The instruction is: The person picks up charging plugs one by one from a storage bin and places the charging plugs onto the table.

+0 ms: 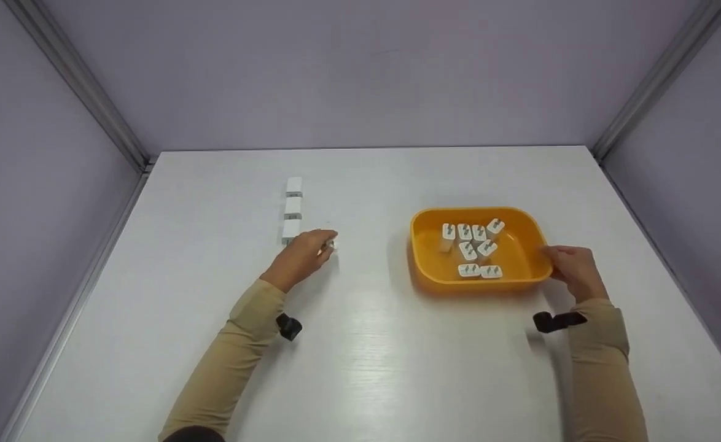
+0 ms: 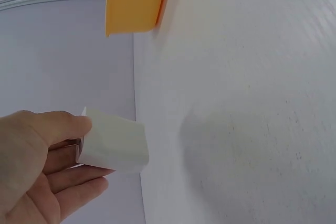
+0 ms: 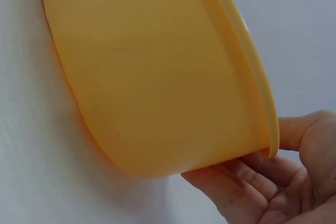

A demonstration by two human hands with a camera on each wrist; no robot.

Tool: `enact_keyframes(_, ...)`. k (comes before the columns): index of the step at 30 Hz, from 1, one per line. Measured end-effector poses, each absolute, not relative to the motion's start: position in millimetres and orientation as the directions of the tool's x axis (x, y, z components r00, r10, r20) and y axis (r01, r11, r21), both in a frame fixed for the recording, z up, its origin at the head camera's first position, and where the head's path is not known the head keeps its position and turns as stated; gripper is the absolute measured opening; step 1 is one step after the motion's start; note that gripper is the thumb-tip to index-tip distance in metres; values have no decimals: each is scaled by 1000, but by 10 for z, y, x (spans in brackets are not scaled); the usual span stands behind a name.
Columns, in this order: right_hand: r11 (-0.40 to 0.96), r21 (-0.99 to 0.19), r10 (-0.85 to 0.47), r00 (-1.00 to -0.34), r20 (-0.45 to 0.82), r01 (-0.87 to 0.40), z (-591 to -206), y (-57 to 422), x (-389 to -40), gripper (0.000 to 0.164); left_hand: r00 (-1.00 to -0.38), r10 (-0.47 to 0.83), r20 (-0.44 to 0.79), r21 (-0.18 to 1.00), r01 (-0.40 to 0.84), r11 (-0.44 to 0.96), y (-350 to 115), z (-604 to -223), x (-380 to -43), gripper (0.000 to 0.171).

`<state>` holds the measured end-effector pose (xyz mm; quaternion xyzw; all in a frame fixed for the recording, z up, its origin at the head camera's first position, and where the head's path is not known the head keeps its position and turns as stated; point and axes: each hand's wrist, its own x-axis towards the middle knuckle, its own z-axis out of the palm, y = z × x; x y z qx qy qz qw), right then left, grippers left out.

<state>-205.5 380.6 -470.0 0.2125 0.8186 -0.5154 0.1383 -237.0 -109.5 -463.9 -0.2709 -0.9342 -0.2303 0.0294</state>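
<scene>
My left hand (image 1: 304, 255) pinches a white plug adapter (image 2: 115, 142) between thumb and fingers. In the left wrist view the adapter's smooth block body points away from the palm; its prong end is largely hidden by the fingers. Just beyond this hand, three white adapters (image 1: 293, 207) stand in a line running toward the back wall, the nearest partly covered by the hand. My right hand (image 1: 577, 270) grips the right rim of an orange plastic basin (image 1: 523, 245), thumb at the lip and fingers under it. Inside the basin are several white adapters (image 1: 468, 250), metal prongs facing up.
The white table (image 1: 360, 380) is bordered by a pale back wall (image 1: 360, 73) and side walls with grey metal corner posts. Black wrist cameras (image 1: 290, 327) sit at both cuffs. Between the left hand and the basin lies a stretch of bare tabletop.
</scene>
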Motion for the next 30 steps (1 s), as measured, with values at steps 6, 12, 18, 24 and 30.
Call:
enact_keyframes(6,338,-821,208,-887,-411,460,-4705,3827,-2047,71,-870,472,146,399,488,776,-1182,-4587,-2351,29)
enact_keyframes(12,352,-798,226,-872,-435,489,-4713,3824,-2051,70,-885,451,118,415,457,787,-1277,-4542,-2353,29)
enact_keyframes(18,379,-774,224,-861,-456,508,-4718,3816,-2043,68,-900,422,107,422,425,800,-1404,-4540,-2355,30)
enact_keyframes(24,399,-772,213,-869,-447,495,-4718,3812,-2051,69,-919,390,62,431,377,820,-1514,-4569,-2334,31)
enact_keyframes(30,402,-779,216,-877,-430,481,-4710,3821,-2055,69,-917,393,66,392,386,835,-1578,-4623,-2300,28)
